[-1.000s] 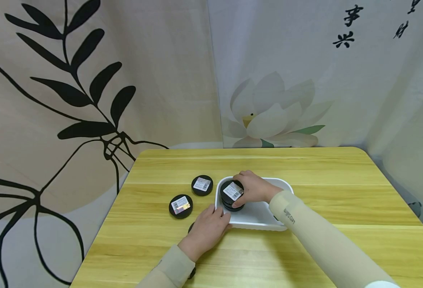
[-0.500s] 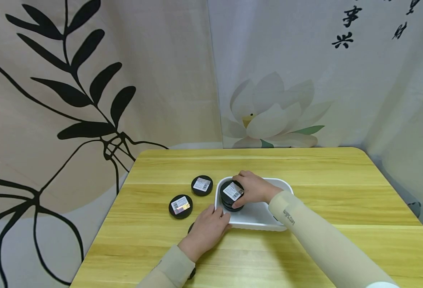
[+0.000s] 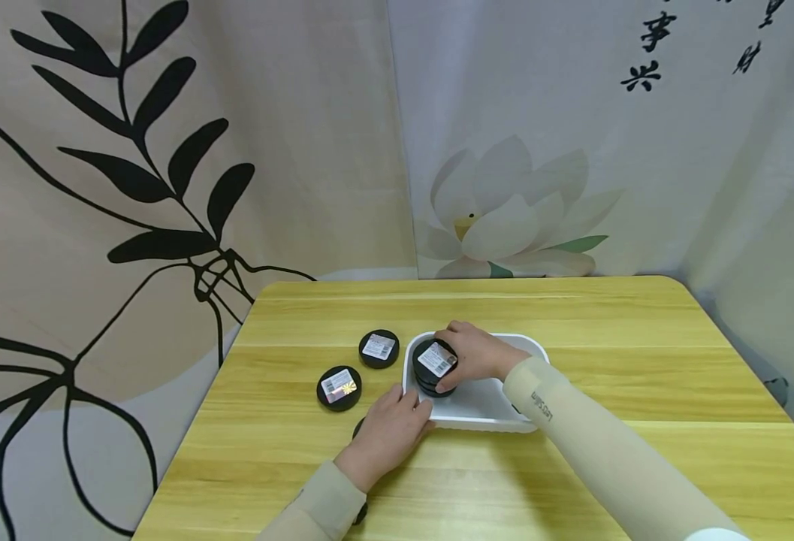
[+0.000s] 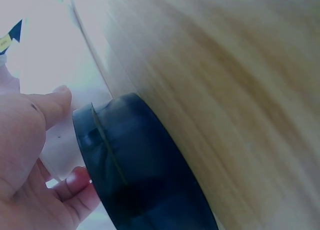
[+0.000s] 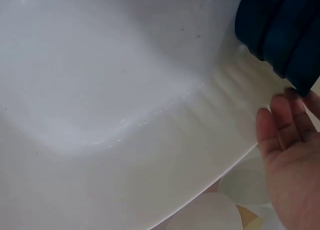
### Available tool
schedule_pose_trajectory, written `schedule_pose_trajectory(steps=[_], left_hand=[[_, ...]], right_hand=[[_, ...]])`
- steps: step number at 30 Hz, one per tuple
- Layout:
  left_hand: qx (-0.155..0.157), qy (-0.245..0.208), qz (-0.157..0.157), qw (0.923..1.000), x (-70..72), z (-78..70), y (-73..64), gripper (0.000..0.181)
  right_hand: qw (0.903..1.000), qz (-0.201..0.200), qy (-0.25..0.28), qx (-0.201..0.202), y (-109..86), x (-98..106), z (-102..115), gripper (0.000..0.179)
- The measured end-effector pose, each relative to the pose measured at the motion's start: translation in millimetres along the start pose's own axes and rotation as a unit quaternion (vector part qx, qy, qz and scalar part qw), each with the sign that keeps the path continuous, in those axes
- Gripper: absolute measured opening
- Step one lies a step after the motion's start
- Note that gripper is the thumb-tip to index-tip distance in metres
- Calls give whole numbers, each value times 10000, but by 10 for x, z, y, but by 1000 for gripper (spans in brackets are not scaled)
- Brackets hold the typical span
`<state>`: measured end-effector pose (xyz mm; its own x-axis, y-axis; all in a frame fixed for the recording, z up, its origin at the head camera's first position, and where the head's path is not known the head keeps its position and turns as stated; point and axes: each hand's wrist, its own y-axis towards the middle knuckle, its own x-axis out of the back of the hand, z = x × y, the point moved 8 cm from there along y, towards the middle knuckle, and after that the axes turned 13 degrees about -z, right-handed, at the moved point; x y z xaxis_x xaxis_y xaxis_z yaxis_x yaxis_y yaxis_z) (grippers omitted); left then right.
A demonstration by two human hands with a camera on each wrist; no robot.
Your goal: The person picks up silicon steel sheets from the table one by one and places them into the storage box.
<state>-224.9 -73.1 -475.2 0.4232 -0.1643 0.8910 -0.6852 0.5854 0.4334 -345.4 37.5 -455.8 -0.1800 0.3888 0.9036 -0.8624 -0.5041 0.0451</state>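
My right hand (image 3: 474, 352) grips the top of a stack of black round flat containers (image 3: 435, 359) at the left end of a white tray (image 3: 484, 424). The top container bears a white barcode label. In the right wrist view the stack (image 5: 280, 32) looks dark blue, and my fingertips (image 5: 280, 107) touch its edge, inside the tray wall. My left hand (image 3: 390, 428) holds the tray's front left corner, with the thumb on the outer wall (image 4: 60, 140). Close beside that hand, a black container (image 4: 145, 160) lies on the table, mostly hidden in the head view.
Two labelled black containers, one farther back (image 3: 379, 349) and one nearer (image 3: 339, 388), lie on the wooden table (image 3: 640, 353) left of the tray. Another black edge (image 3: 361, 514) shows beside my left sleeve. A printed curtain (image 3: 315, 150) hangs behind the table.
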Motion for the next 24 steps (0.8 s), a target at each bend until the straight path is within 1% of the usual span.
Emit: schedule_pose_trajectory(steps=[3, 8, 17, 24], left_hand=[[-3, -4, 37, 10000, -2, -4, 4, 26], [14, -15, 127, 9999, -17, -3, 13, 26], [33, -98, 166, 9998, -1, -7, 6, 25], [60, -108, 186, 9998, -15, 6, 5, 25]], right_hand=[[9999, 19, 102, -13, -17, 27, 12, 94], [9999, -65, 66, 72, -34, 85, 25, 95], [9995, -201, 139, 206, -104, 149, 33, 95], [9991, -318, 257, 132, -187, 232, 19, 94]])
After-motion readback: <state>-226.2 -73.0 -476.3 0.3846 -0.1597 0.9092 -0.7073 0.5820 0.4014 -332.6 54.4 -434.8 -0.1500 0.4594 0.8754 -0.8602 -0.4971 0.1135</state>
